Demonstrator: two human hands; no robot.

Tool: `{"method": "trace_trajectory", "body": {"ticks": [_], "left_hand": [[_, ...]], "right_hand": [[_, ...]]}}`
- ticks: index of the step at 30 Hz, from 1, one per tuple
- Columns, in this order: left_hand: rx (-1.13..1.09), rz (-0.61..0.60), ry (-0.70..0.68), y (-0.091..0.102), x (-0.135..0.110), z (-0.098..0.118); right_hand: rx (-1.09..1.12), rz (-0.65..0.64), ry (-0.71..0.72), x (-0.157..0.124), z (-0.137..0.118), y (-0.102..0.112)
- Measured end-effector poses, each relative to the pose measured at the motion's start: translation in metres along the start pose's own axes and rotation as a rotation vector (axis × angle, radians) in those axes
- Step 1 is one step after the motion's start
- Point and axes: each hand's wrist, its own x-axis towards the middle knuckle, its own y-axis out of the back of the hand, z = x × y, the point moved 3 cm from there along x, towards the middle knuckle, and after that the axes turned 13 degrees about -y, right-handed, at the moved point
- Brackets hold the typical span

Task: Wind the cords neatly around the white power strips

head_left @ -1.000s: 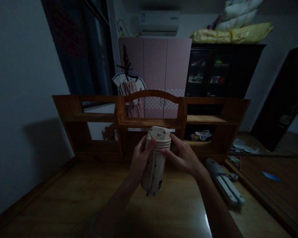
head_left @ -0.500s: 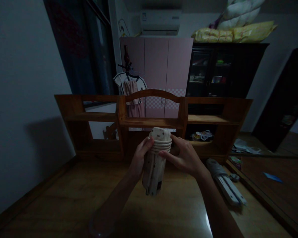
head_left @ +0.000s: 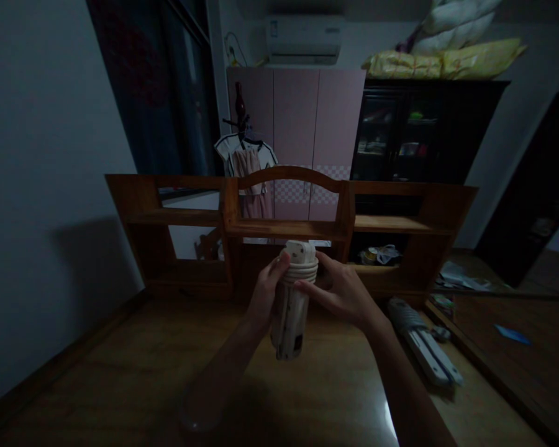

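I hold a white power strip upright above a wooden desk, with its white cord wound in several turns round its upper end. My left hand is wrapped round the strip's left side, thumb on the coils. My right hand is closed on the coiled cord from the right, fingers pinching toward the strip.
A wooden shelf unit stands at the back of the desk. A second white power strip with wound cord lies on the desk at the right. Small clutter sits in the right shelf bay. A white wall closes the left side.
The power strip has turned slightly about its long axis and now shows a narrower face. Both hands have kept their grip and stayed almost in place.
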Motion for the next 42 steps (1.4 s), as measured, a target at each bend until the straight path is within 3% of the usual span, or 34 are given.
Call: {"method": "trace_trajectory", "body": {"ticks": [10,17,25,30,32,35,42], "left_hand": [[-0.065,-0.078,0.089,0.015,0.013,-0.013],[-0.135,-0.106,0.195,0.006,0.005,-0.012],[0.022,-0.230,0.032,0.002,0.000,0.001],[0.068,-0.241,0.034,0.001,-0.002,0.007],[0.079,-0.206,0.014,-0.001,-0.002,0.007],[0.133,-0.064,-0.047,0.000,-0.001,0.007],[0.313,0.255,-0.140,0.011,0.001,0.003]], "right_hand": [[-0.154,0.044,-0.018,-0.003,-0.007,0.000],[-0.111,0.110,-0.026,-0.002,-0.002,0.000],[-0.013,0.025,-0.035,0.002,0.004,0.004],[0.085,-0.050,-0.033,0.003,0.007,0.000],[0.110,-0.082,-0.039,0.004,0.008,-0.003],[0.096,-0.069,-0.043,0.005,0.009,-0.006],[-0.168,-0.016,0.056,-0.002,-0.005,-0.014]]}}
